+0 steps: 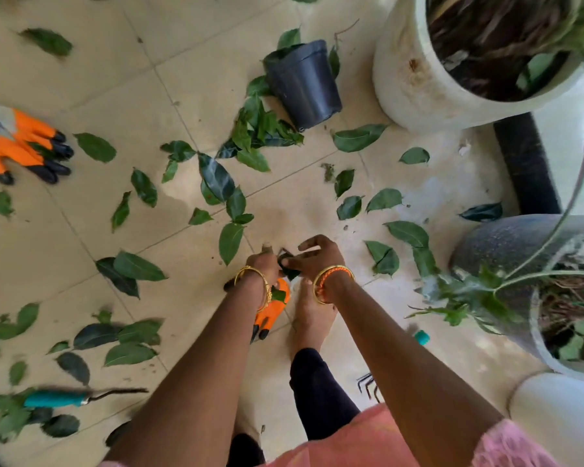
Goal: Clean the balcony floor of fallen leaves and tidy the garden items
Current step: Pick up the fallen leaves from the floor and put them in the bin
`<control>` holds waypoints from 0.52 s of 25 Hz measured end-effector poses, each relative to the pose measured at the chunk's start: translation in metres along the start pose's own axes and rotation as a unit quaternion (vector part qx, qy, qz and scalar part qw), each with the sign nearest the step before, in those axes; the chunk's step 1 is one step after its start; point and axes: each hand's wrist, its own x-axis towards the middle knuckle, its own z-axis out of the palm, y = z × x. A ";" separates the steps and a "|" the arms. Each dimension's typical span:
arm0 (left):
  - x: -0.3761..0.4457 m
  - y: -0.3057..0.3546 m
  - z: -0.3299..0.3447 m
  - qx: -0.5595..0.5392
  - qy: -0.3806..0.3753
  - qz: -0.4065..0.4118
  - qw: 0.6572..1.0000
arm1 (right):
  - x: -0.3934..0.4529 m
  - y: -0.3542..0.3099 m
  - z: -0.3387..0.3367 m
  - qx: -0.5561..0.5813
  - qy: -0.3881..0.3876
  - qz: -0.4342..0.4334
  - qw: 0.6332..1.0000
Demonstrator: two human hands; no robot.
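Observation:
Green fallen leaves [216, 178] lie scattered over the beige tiled balcony floor [81, 230]. My left hand [267, 262] and my right hand [314, 254] meet low over the floor, both pinching a dark leaf [289, 269] between them. An orange garden glove with black claw tips [272, 311] lies on the floor just under my left wrist. A second orange clawed glove [21, 146] lies at the far left. A small black plastic pot [304, 84] lies tipped on its side beside a heap of leaves [260, 129].
A large white planter [418, 79] stands at the top right, a dark grey planter [506, 244] at the right, a white pot [560, 409] at the bottom right. A teal-handled hand tool [58, 398] lies at the lower left, a small rake [368, 385] by my leg. My bare foot [312, 315] is below my hands.

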 end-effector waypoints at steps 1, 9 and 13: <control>-0.003 0.003 0.004 0.026 0.006 0.006 1.000 | -0.003 -0.002 -0.002 0.023 -0.003 0.015 1.000; -0.001 0.016 0.030 0.115 0.024 0.007 0.993 | 0.009 -0.012 -0.043 -0.007 -0.076 0.060 0.995; 0.027 0.019 0.034 0.154 0.051 0.015 0.987 | 0.054 0.026 -0.075 0.059 0.141 0.103 0.983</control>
